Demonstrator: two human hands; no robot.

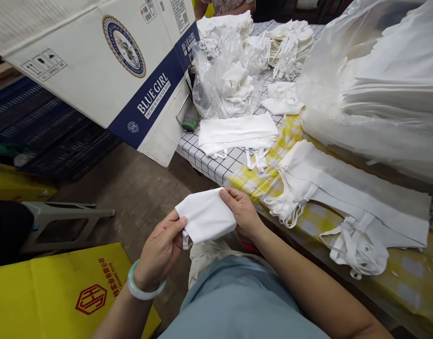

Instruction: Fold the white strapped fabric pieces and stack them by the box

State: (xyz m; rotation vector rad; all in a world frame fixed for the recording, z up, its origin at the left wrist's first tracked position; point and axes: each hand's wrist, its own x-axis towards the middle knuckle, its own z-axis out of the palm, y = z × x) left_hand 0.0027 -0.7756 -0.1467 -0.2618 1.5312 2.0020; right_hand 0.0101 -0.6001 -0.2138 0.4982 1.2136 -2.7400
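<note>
A small folded white cloth garment (207,214) is stretched between my hands, in front of my body. My left hand (166,240), with a pale green bangle on its wrist, pinches the left edge; a bit of strap hangs beside its fingers. My right hand (239,207) grips the upper right corner, thumb on top and the other fingers behind. Closest on the table lies a flat white strapped garment (237,134). To the right, a stack of white strapped garments (364,197) rests on the yellow checked cloth (269,150), its straps bunched toward me.
A large Blue Girl carton (149,94) leans at the upper left. Clear plastic bags (220,89) and heaps of white garments (290,42) cover the table's back. A big bagged white stack (389,94) stands right. A yellow box (54,292) and grey stool (68,221) are left. Another person's arms (234,7) show behind.
</note>
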